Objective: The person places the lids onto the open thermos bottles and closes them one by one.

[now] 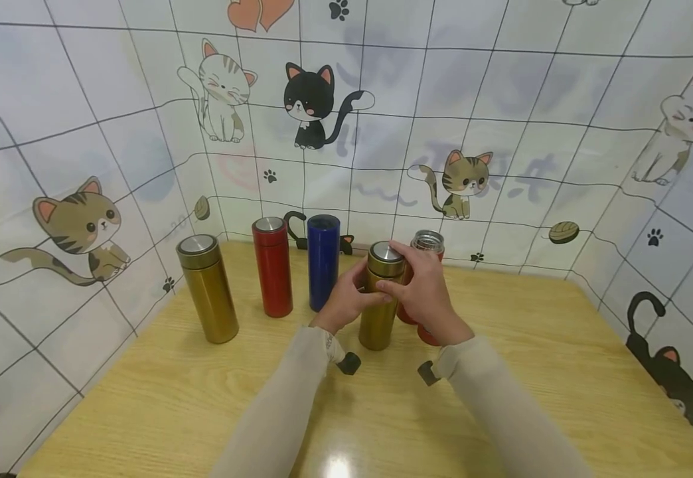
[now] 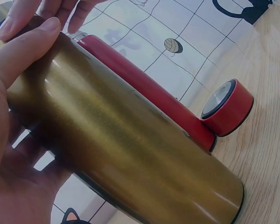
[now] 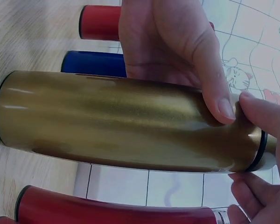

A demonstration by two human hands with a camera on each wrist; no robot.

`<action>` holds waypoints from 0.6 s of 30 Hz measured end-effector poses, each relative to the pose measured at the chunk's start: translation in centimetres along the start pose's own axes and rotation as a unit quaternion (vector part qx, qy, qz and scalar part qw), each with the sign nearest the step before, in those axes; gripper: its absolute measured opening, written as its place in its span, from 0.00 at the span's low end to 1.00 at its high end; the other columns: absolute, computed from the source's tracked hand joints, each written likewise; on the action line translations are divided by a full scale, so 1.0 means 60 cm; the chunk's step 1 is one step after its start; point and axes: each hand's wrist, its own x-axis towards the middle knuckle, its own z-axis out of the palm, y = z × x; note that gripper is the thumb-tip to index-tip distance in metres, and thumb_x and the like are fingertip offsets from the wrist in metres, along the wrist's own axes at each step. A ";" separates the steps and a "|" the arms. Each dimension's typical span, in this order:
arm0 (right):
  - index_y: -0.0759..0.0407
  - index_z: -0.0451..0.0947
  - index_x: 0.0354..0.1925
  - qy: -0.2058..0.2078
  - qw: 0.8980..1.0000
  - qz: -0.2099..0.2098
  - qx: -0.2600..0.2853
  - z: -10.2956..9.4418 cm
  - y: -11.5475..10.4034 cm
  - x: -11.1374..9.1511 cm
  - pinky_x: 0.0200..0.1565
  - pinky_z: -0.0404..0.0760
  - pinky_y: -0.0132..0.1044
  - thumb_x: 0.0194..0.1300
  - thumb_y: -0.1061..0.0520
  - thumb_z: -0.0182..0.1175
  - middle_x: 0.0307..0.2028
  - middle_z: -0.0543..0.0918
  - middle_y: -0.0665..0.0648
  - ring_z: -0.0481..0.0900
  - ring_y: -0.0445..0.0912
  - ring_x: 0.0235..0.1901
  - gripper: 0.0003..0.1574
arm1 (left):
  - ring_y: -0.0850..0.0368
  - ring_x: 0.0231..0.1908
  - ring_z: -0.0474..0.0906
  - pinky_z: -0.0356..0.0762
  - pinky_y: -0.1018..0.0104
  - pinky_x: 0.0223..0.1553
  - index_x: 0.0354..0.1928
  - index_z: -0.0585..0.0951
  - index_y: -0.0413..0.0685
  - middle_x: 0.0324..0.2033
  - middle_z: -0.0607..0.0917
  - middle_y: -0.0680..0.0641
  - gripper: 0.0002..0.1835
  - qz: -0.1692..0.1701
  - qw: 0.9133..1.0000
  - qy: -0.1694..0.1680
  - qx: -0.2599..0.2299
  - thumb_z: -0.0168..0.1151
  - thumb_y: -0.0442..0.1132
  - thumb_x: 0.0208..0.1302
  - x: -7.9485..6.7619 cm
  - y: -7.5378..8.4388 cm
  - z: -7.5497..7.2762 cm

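Observation:
A gold thermos (image 1: 378,325) stands upright on the table in front of me, its gold lid with a silver top (image 1: 386,252) in place. My left hand (image 1: 346,299) grips the upper body from the left, thumb across the front. From the right, my right hand (image 1: 427,289) holds the top, with fingers around the lid and the thumb just below it. Close behind is a red thermos (image 1: 430,240) with its steel mouth uncovered. Its likely cap, a short red lid with a silver disc (image 2: 228,107), sits on the table beside that thermos's base, partly hidden by my right wrist in the head view.
To the left stand a blue thermos (image 1: 324,262), a red thermos (image 1: 273,269) with a silver-topped lid, and another gold thermos (image 1: 209,289). The wooden table (image 1: 538,372) meets cat-patterned walls (image 1: 382,133) at the back and both sides.

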 end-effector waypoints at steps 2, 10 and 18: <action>0.57 0.72 0.64 0.012 1.000 -0.004 -0.011 0.003 0.000 -0.001 0.53 0.66 0.55 0.48 0.52 0.78 0.55 0.79 0.61 0.68 0.57 0.51 0.46 | 0.53 0.54 0.76 0.74 0.56 0.56 0.73 0.63 0.55 0.57 0.78 0.48 0.42 0.001 1.000 0.002 0.003 0.72 0.38 0.58 -0.001 0.001 -0.001; 0.59 0.74 0.61 0.056 0.997 -0.025 -0.046 0.007 -0.007 -0.006 0.56 0.63 0.56 0.44 0.53 0.80 0.51 0.80 0.62 0.68 0.57 0.50 0.46 | 0.55 0.53 0.76 0.75 0.56 0.55 0.70 0.65 0.69 0.56 0.79 0.53 0.41 0.012 1.000 0.025 0.008 0.73 0.41 0.56 0.019 -0.048 0.002; 0.59 0.76 0.58 0.069 0.993 -0.041 -0.091 0.005 -0.011 -0.008 0.46 0.67 0.52 0.43 0.50 0.81 0.45 0.81 0.62 0.68 0.56 0.43 0.44 | 0.54 0.53 0.76 0.75 0.56 0.55 0.71 0.64 0.68 0.56 0.79 0.52 0.42 0.015 0.999 0.029 0.008 0.73 0.42 0.56 0.018 -0.052 0.002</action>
